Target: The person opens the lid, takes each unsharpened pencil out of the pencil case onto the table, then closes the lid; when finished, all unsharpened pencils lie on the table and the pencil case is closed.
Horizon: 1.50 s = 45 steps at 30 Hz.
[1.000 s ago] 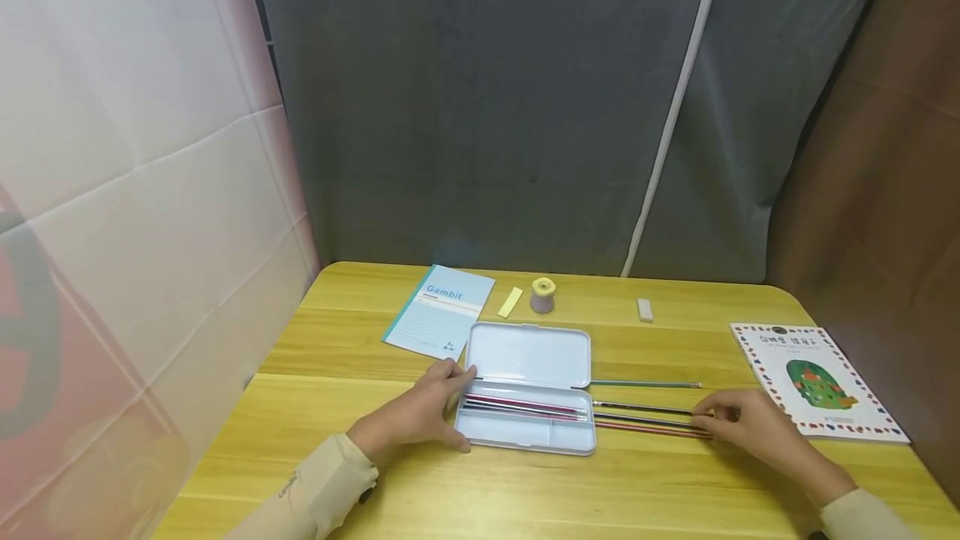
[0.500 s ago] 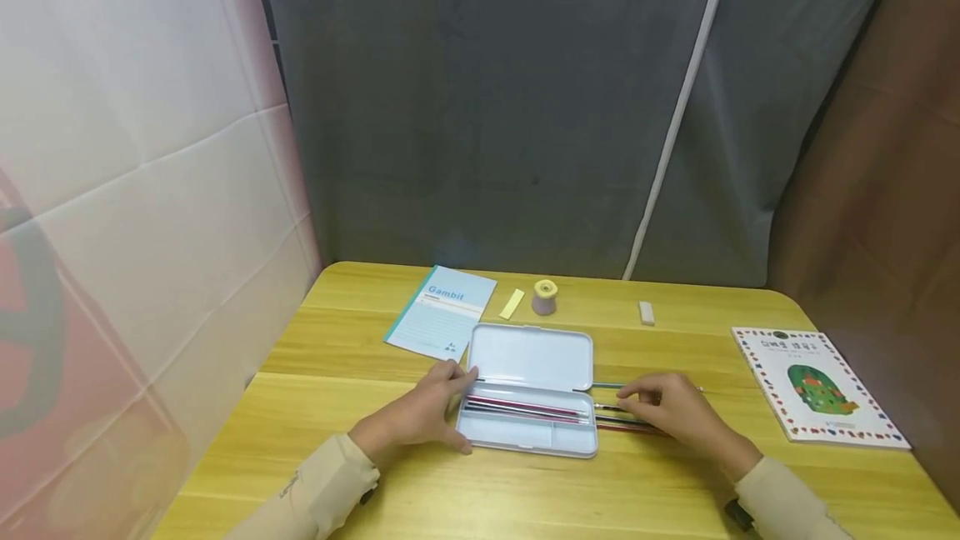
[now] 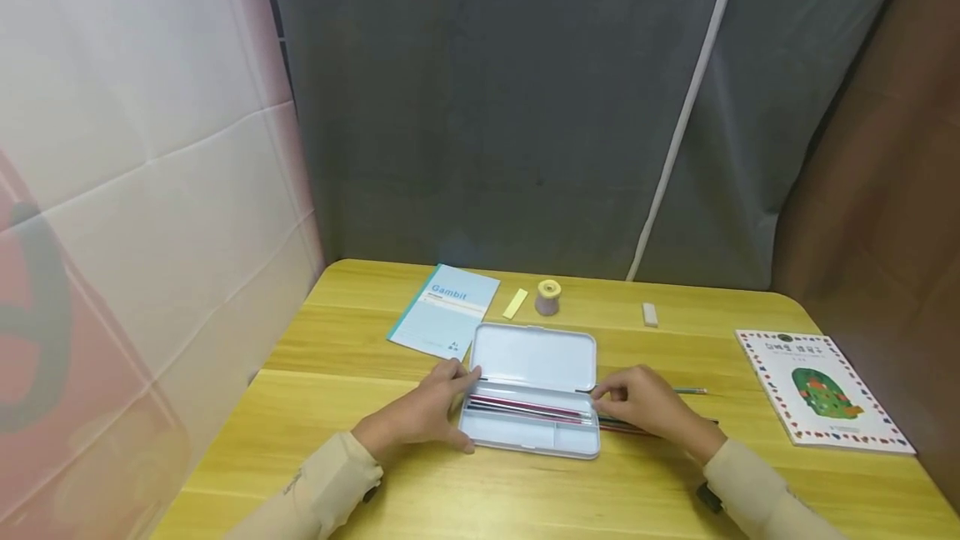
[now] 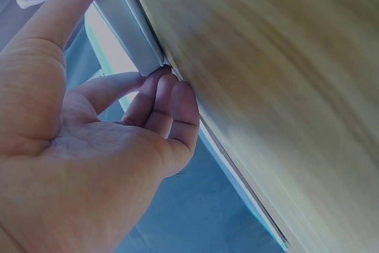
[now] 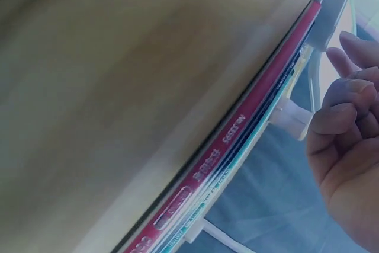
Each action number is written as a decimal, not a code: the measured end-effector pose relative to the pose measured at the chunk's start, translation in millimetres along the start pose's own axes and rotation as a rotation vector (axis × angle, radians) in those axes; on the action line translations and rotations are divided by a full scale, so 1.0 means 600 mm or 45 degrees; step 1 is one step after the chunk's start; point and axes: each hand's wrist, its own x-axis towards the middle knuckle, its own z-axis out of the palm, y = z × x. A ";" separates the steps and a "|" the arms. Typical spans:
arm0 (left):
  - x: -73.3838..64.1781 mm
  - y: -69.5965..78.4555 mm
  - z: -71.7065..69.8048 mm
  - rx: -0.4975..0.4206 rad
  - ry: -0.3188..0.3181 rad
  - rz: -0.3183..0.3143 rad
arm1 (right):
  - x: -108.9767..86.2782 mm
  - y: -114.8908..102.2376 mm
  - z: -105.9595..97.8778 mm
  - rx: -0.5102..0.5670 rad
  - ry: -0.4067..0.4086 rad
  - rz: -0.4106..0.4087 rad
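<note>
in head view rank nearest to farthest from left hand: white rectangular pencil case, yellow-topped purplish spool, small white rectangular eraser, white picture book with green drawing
1. White rectangular pencil case: left hand on its left end
2. Yellow-topped purplish spool: behind the case
3. Small white rectangular eraser: right of the spool
4. White picture book: far right

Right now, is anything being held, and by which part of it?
The left hand holds the case by its left end. The right hand is at the opposite end; whether it grips anything can't be told.
</note>
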 end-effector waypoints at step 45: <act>0.003 0.000 -0.001 -0.010 -0.014 -0.022 | 0.023 -0.026 0.023 -0.116 -0.032 0.035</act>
